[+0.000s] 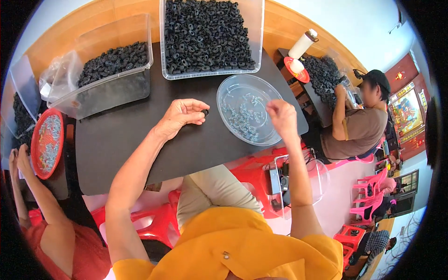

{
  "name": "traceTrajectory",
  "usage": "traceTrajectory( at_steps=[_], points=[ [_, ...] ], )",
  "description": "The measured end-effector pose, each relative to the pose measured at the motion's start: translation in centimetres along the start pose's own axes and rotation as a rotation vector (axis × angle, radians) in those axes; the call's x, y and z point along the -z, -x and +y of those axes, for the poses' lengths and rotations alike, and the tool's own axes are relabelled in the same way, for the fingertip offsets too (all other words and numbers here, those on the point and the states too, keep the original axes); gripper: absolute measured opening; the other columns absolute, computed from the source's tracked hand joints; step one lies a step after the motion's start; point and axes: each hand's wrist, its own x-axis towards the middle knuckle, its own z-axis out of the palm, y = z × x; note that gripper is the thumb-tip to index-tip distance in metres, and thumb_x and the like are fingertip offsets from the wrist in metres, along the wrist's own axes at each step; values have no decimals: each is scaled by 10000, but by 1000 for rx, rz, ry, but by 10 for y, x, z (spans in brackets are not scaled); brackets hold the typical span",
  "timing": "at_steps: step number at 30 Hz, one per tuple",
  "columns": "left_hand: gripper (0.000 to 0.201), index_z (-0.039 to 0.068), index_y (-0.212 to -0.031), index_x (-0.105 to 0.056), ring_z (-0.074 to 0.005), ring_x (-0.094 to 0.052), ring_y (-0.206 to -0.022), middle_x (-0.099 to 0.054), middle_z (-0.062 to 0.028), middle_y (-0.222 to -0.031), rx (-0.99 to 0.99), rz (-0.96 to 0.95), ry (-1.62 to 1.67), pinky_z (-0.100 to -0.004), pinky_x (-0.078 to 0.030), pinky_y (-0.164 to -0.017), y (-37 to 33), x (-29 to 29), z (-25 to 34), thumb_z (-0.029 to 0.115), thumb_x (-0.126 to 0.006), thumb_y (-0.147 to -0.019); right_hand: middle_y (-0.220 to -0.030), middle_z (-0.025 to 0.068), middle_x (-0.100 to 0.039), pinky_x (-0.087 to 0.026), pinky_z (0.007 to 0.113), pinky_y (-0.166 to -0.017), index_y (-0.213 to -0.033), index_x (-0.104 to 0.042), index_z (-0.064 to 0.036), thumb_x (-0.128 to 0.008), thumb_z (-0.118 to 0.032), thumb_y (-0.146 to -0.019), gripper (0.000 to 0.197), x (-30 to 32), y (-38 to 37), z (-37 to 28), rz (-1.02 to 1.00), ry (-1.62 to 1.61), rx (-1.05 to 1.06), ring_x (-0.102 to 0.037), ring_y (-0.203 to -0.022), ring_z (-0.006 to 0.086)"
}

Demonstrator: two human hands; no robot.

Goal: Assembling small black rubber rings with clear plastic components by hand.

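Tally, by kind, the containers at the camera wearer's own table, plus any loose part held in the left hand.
Rectangular clear bins of black parts: 2
Round clear tray of small metal pieces: 1
Small black piece in the left hand: 1
Total: 4

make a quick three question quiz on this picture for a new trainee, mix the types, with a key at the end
1. Multiple choice: what does the left hand hold? a) a white bottle b) a small black piece c) a red plate
2. True or false: the round clear tray is heaped with black pieces.
3. Short answer: which of the person's two hands is nearer that tray?

Key:
1. b
2. False; it holds small, shiny metallic pieces.
3. The right hand, which appears over the tray's right-hand rim.
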Motion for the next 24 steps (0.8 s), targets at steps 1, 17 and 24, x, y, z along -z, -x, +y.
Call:
traceTrajectory(
  at_steps=[1,17,24],
  points=[
    [265,15,-1019,-607,-103,-602,-748,-621,-34,-854,13,-4,-12,-233,-502,-708,-1,1,-1,112,-675,-782,-751,155,-630,-491,391,-641,-840,-643,-38,-657,-130,-714,157,4,3,11,-84,54,-89,-624,-722,317],
    [217,-8,-967,-595,-147,-631,-789,-615,-80,-880,17,11,40,-255,-525,-722,-1,3,-4,61,-670,-775,-646,151,-609,-486,360,-593,-799,-635,-21,-556,-13,-694,132,-18,12,33,-105,146,-4,-616,-607,285],
    [195,-14,-955,-590,-152,-636,-782,-617,-84,-877,1,2,68,-269,-533,-717,-2,5,-8,48,-659,-784,-655,21,-601,-451,244,-537,-853,-643,20,-598,-1,-738,125,-9,-5,-37,-216,-636,-168,-552,-608,81]
  ],
)
